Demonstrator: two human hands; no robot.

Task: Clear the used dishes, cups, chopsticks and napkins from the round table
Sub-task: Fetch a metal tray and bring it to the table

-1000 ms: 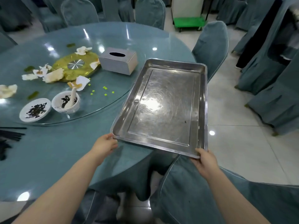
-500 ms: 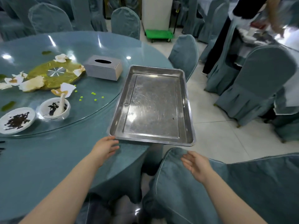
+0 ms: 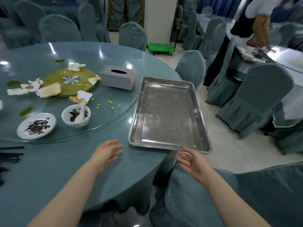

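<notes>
An empty steel tray (image 3: pixel 203 145) lies on the right edge of the round table (image 3: pixel 49 174), its near right corner overhanging. My left hand (image 3: pixel 106 151) hovers open over the cloth just left of the tray. My right hand (image 3: pixel 195 163) is open below the tray's near edge, apart from it. On the glass turntable (image 3: pixel 114 115) stand a white bowl (image 3: pixel 75 115) with a spoon and dark scraps, and a white saucer (image 3: pixel 36 126) with dark scraps. Crumpled napkins (image 3: pixel 49 91) lie around a gold centre disc (image 3: pixel 70 82). Black chopsticks (image 3: pixel 9 155) lie at the left edge.
A grey tissue box (image 3: pixel 118 77) stands on the turntable behind the tray. Covered chairs ring the table, one (image 3: pixel 229 202) right under my right arm. A person (image 3: pixel 246 27) works at another table at the far right. A green trolley (image 3: pixel 161 48) stands behind.
Both hands have let go of the tray, which now rests on the table edge. My hands have drawn back and opened; the view has shifted right and up.
</notes>
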